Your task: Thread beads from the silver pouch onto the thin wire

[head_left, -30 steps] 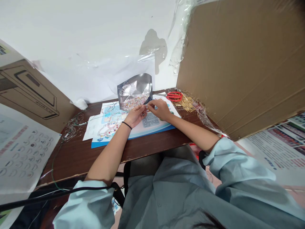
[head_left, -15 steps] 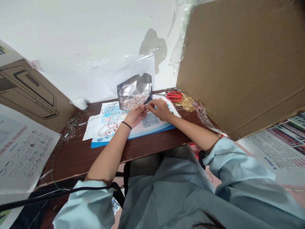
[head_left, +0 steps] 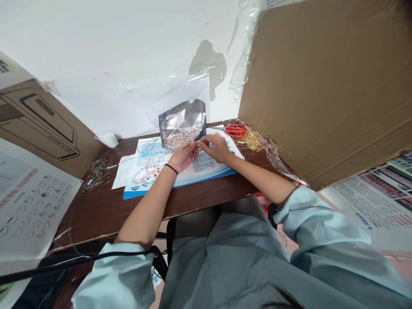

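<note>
My left hand [head_left: 184, 156], with a black band at the wrist, has its thumb and fingers closed near the middle of the desk. Its fingertips meet those of my right hand [head_left: 216, 147], which is pinched. What lies between the fingertips is too small to make out. Just behind both hands stands an opened silver foil bag [head_left: 182, 122] with many small pink, white and coloured beads [head_left: 182, 138] in it. Under the hands is a printed sheet [head_left: 206, 169] with a blue edge, showing pictures of beads.
Red-handled scissors [head_left: 235, 130] lie right of the bag, beside a heap of thin golden sticks [head_left: 252, 140] on clear plastic. Tangled clear thread [head_left: 99, 169] lies at the left of the brown desk [head_left: 206, 192]. Cardboard panels [head_left: 322, 86] flank both sides.
Both hands stay nearly in the same place, fingertips together. The view has shifted very slightly; nothing else has visibly moved.
</note>
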### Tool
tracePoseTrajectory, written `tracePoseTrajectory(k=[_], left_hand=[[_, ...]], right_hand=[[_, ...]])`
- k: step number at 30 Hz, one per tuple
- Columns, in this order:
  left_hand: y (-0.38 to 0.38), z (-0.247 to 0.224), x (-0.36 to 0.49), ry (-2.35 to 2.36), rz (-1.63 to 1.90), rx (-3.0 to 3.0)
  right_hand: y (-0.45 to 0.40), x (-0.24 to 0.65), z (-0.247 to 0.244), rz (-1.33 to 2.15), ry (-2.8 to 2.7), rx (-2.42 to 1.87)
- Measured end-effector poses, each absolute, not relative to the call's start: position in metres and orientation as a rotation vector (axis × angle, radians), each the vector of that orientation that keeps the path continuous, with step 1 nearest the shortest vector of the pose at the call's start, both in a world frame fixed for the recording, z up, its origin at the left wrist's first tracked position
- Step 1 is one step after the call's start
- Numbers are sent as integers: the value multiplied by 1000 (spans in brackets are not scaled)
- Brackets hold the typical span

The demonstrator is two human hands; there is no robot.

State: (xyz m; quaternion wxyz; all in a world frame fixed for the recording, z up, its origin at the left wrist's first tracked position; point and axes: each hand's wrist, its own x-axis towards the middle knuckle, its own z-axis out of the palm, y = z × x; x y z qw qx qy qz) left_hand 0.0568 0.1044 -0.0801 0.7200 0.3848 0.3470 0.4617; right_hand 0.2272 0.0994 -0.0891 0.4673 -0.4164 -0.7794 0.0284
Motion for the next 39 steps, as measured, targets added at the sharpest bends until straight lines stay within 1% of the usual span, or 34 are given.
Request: tracePoseTrajectory(k=[39], left_hand=[[104,-78,57,765,1002,861]], right_hand=[[94,227,-84,83,-1938,-1031]])
